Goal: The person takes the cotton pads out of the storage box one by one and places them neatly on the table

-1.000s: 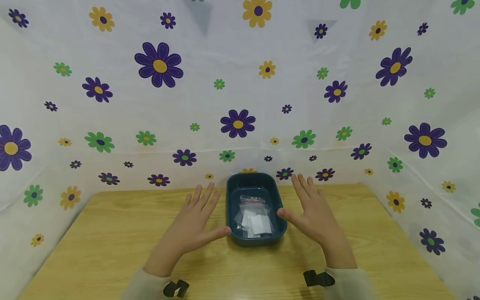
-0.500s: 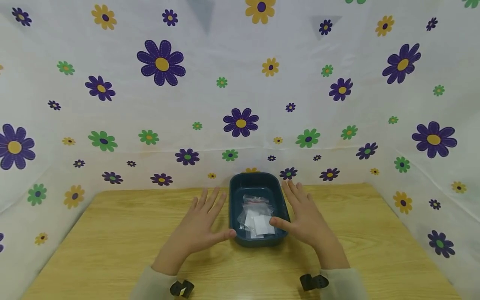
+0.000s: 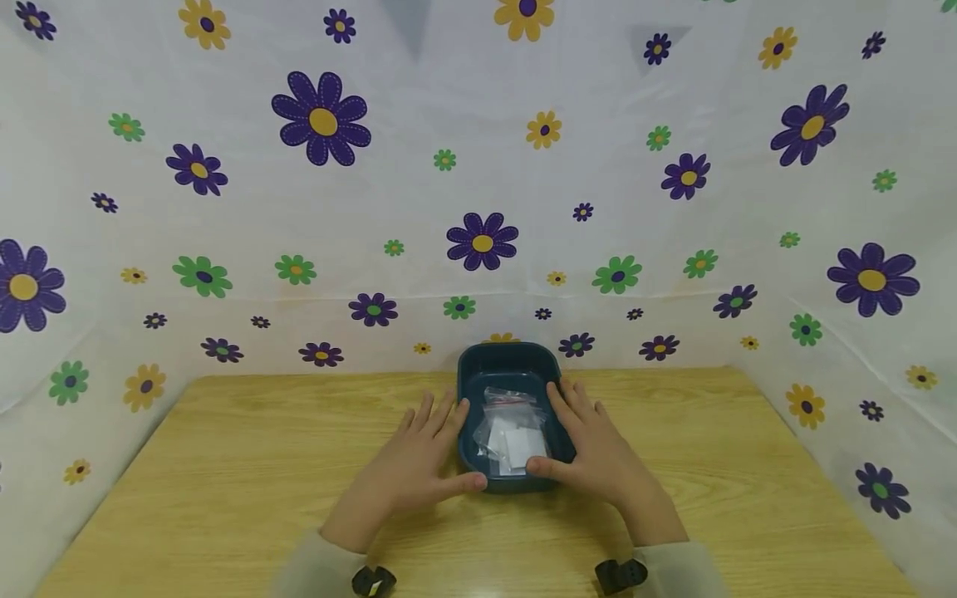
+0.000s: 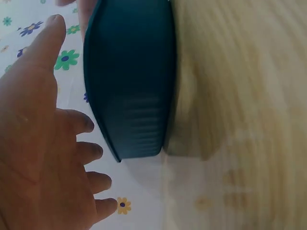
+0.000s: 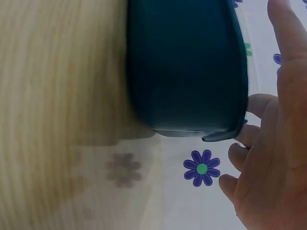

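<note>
A dark teal plastic bin (image 3: 510, 357) with rounded corners stands at the table's far edge. Inside it lie clear zip bags (image 3: 512, 432) with white contents. My left hand (image 3: 414, 469) is at the bin's left side, fingers spread and thumb at the near left rim. On the opposite side, my right hand (image 3: 601, 453) has its fingertips right at the rim, its thumb reaching over the near part of the bin. The left wrist view shows the bin's outer wall (image 4: 132, 76) beside the relaxed left fingers. Fingers of the right hand (image 5: 273, 153) lie beside the rim in the right wrist view.
The light wood table (image 3: 262, 473) extends on both sides of the bin and in front. A white cloth (image 3: 404, 199) printed with flowers hangs behind and along both sides. Black straps (image 3: 620, 575) sit at both wrists, over pale sleeves (image 3: 684, 569).
Both hands have come inward and down toward the bin, the left moving right and the right moving left. The bin and bags stay in place on the table; the head view shifts slightly.
</note>
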A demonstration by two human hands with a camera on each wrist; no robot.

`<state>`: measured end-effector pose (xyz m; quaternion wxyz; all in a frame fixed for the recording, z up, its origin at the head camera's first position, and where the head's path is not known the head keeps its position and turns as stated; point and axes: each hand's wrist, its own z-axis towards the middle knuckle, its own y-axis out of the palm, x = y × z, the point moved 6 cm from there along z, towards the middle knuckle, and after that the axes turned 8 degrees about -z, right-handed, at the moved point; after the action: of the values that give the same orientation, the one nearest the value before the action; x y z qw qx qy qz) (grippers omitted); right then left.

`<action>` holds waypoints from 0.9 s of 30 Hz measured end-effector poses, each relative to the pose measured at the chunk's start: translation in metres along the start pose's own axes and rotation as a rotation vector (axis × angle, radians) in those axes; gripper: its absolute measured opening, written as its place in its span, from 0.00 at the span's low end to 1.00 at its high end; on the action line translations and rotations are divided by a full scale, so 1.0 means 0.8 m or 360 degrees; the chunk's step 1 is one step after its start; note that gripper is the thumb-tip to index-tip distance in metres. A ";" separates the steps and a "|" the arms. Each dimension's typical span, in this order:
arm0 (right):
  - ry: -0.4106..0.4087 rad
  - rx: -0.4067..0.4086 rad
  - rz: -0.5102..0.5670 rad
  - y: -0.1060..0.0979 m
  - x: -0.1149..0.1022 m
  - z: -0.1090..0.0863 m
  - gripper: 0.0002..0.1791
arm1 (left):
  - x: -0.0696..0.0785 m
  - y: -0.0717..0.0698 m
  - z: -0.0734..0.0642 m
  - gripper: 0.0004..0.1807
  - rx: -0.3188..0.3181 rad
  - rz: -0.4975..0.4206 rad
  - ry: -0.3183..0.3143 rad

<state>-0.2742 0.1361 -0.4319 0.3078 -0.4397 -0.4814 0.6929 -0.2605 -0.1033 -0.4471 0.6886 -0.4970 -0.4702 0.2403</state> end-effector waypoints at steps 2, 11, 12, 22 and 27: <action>0.0014 -0.0012 -0.0016 0.004 0.000 0.001 0.61 | 0.005 0.003 0.001 0.59 -0.0030 -0.0029 0.0000; 0.0080 -0.0044 -0.0058 0.016 0.005 0.001 0.61 | 0.019 0.008 0.004 0.55 -0.0002 -0.0002 -0.0012; 0.0076 -0.0041 -0.0055 0.017 0.005 0.001 0.62 | 0.020 0.008 0.004 0.54 0.0001 0.0002 -0.0015; 0.0096 -0.0069 -0.0103 0.026 -0.006 0.002 0.64 | 0.019 0.012 0.005 0.52 0.0081 0.0041 -0.0033; 0.0119 -0.0049 -0.0134 0.026 -0.007 0.001 0.64 | 0.018 0.013 0.006 0.54 0.0062 0.0049 -0.0054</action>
<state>-0.2730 0.1239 -0.4499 0.3477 -0.4494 -0.4982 0.6549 -0.2570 -0.0853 -0.4504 0.6863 -0.4866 -0.4692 0.2683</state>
